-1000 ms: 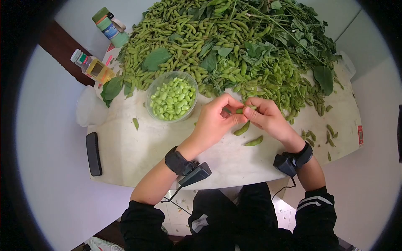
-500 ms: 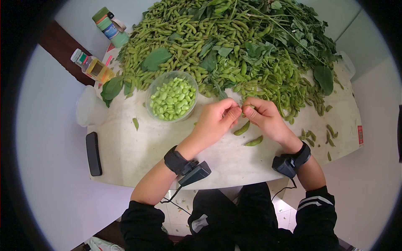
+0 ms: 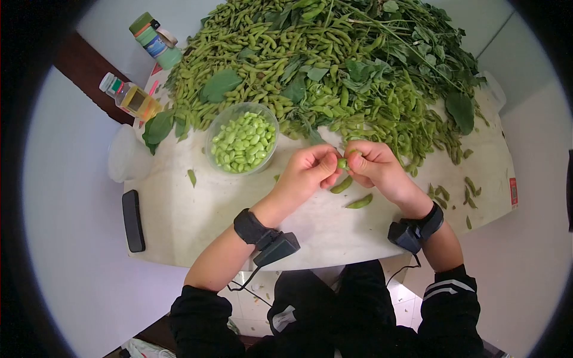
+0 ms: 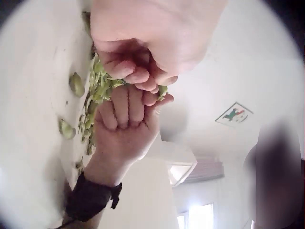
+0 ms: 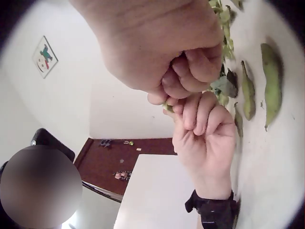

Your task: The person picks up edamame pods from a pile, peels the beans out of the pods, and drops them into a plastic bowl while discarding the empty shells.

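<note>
Between the two hands, a green pod (image 3: 342, 163) is pinched by the fingertips. My left hand (image 3: 308, 173) holds one side of it with thumb and curled fingers; my right hand (image 3: 379, 172) grips the other side. The left wrist view shows a bit of the pod (image 4: 163, 91) where the fingertips meet. Two whole pods, one (image 3: 359, 201) below the hands and another (image 3: 341, 184) just under the fingers, lie on the table. To the left of the hands stands a clear round bowl (image 3: 211, 156) holding shelled green beans (image 3: 243, 143).
A large heap of pods (image 3: 262, 65) with leafy stems (image 3: 418, 42) covers the back of the table (image 3: 197, 232). At the left are a black phone (image 3: 133, 221), a white container (image 3: 128, 154), a bottle (image 3: 136, 100) and a green flask (image 3: 156, 43). Loose pods (image 3: 471, 186) lie at the right.
The fingertips have shifted around the pod, and a rounder green part now shows between them. My left thumb has drawn back slightly. The head view has shifted a little.
</note>
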Demonstrator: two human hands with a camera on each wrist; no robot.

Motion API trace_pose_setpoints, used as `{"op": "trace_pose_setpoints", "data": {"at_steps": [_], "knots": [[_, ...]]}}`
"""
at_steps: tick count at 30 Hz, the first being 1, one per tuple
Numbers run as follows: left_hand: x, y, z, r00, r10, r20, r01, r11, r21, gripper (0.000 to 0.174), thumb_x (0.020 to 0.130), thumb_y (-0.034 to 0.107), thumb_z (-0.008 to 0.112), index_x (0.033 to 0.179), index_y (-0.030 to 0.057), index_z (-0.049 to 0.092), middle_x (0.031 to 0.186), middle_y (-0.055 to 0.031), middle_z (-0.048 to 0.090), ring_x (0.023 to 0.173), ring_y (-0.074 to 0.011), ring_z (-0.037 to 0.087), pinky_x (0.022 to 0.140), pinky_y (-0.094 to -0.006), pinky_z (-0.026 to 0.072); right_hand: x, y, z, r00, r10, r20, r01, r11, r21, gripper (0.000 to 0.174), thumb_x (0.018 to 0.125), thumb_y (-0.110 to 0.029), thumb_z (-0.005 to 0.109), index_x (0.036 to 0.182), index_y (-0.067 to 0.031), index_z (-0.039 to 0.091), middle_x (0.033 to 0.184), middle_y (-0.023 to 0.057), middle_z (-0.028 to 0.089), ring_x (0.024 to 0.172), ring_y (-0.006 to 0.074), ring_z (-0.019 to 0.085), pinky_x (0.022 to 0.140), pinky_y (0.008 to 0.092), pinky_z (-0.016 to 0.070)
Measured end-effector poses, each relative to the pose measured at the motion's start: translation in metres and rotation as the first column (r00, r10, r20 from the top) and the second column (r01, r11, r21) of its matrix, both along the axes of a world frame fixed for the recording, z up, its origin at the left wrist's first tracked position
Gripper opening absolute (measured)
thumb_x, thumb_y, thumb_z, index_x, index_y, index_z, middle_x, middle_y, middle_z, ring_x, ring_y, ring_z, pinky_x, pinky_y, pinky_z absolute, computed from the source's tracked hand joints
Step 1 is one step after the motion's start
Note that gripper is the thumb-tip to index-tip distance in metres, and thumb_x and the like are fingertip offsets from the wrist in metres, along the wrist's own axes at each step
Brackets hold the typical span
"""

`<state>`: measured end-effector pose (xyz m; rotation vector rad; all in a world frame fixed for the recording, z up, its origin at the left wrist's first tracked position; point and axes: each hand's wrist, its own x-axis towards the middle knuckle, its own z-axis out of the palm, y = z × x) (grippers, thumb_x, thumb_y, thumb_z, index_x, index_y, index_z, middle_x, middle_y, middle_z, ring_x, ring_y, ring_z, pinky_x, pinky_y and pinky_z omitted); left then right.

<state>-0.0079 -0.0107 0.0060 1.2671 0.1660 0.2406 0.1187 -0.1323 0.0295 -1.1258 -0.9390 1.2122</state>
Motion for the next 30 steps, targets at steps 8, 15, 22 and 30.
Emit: {"op": "trace_pose_setpoints", "data": {"at_steps": [8, 15, 22, 30], "knots": [[0.001, 0.007, -0.008, 0.964, -0.257, 0.063, 0.26, 0.87, -0.419, 0.022, 0.088, 0.024, 0.048, 0.076, 0.0063, 0.049, 0.064, 0.0008, 0.045, 0.057, -0.0065, 0.039, 0.05, -0.0196, 0.0314, 0.001, -0.003, 0.001, 0.999, 0.045, 0.018, -0.045, 0.999, 0.004, 0.025, 0.089, -0.025, 0.048, 0.072, -0.007, 0.051, 0.057, -0.0082, 0.037, 0.049, 0.0011, 0.026, 0.042, 0.0184, 0.0191], [-0.001, 0.011, -0.003, 0.943, -0.331, 0.029, 0.306, 0.832, -0.463, 0.02, 0.089, 0.022, 0.047, 0.077, 0.005, 0.049, 0.065, -0.0013, 0.048, 0.054, -0.0073, 0.041, 0.05, -0.0195, 0.0329, -0.002, -0.004, 0.007, 0.995, 0.092, 0.023, -0.092, 0.996, -0.002, 0.025, 0.089, -0.024, 0.047, 0.073, -0.0065, 0.051, 0.058, -0.0075, 0.039, 0.051, 0.0011, 0.027, 0.043, 0.0182, 0.0203], [0.002, -0.003, 0.007, 0.984, 0.174, 0.033, -0.176, 0.948, 0.265, 0.022, 0.084, 0.023, 0.056, 0.085, 0.0019, 0.053, 0.067, -0.0004, 0.053, 0.054, -0.0051, 0.046, 0.048, -0.0176, 0.0366, -0.001, 0.0, 0.0, 0.987, -0.127, 0.096, 0.135, 0.987, -0.086, 0.031, 0.09, -0.029, 0.044, 0.071, -0.006, 0.049, 0.054, -0.0069, 0.035, 0.048, 0.002, 0.027, 0.042, 0.0193, 0.0211], [0.002, -0.002, 0.005, 0.974, 0.217, 0.062, -0.22, 0.845, 0.488, 0.014, 0.084, 0.014, 0.055, 0.087, 0.0001, 0.054, 0.069, -0.0004, 0.054, 0.056, -0.0044, 0.048, 0.049, -0.0177, 0.0389, -0.004, 0.002, 0.0, 0.979, -0.148, 0.141, 0.159, 0.984, -0.074, 0.029, 0.091, -0.027, 0.042, 0.073, -0.0056, 0.049, 0.054, -0.0073, 0.035, 0.048, 0.0022, 0.027, 0.041, 0.0196, 0.0216]]}}
